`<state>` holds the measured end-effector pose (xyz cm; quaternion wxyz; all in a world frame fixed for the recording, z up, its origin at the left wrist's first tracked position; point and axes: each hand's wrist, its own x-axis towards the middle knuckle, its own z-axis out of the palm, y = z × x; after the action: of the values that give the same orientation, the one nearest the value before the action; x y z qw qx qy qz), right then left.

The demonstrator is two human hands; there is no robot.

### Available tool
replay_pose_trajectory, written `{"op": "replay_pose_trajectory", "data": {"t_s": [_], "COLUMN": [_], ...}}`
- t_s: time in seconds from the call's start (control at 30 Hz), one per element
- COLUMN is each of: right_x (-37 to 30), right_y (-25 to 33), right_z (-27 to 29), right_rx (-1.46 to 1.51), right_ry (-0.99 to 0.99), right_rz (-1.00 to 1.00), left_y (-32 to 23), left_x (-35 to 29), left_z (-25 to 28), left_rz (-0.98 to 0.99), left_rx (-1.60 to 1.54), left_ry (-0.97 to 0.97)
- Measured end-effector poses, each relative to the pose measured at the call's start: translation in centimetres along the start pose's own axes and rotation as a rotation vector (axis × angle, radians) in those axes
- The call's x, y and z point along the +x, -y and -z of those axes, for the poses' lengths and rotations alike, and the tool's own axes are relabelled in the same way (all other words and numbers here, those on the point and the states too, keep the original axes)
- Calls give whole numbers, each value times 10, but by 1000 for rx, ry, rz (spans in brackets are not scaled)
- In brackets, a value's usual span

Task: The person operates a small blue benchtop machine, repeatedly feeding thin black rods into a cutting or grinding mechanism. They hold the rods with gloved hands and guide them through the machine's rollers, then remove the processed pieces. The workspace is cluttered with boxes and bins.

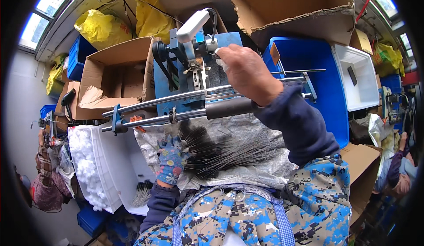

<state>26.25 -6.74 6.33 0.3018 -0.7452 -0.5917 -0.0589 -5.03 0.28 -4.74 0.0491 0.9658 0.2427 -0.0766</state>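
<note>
My left hand, in a blue flowered glove, is at the left edge of a pile of thin wire brushes with black bristles. Its fingers are drawn together below the machine's bars; what they pinch is too small to make out. My bare right hand reaches over the bars to the blue bench machine. Those fingers are curled beside its white fitting, around something I cannot make out, with a bit of white at the fingertips. The brushes lie on a silvery woven sheet over my lap.
Steel bars with a dark sleeve cross before the machine. At left are a cardboard box and white bins, one with white fluffy pieces. A blue bin stands right. People work at both sides.
</note>
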Motion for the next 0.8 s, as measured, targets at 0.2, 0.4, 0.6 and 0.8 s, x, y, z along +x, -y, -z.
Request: {"op": "replay_pose_trajectory", "data": {"t_s": [0.2, 0.4, 0.6, 0.8], "right_x": [22, 17, 16, 14], "right_y": [-24, -32, -36, -37], "right_z": [-55, -74, -79, -78], "right_rx": [-305, -240, -220, -228], "right_ry": [246, 266, 200, 188], "right_rz": [-127, -135, -116, -90], "left_y": [10, 12, 6, 1], "left_x": [-1, -4, -2, 0], "left_z": [-15, -15, -8, 7], "left_rz": [-48, 43, -30, -81], "left_rx": [-177, -441, -301, -397], "left_ry": [-92, -6, -65, -108]}}
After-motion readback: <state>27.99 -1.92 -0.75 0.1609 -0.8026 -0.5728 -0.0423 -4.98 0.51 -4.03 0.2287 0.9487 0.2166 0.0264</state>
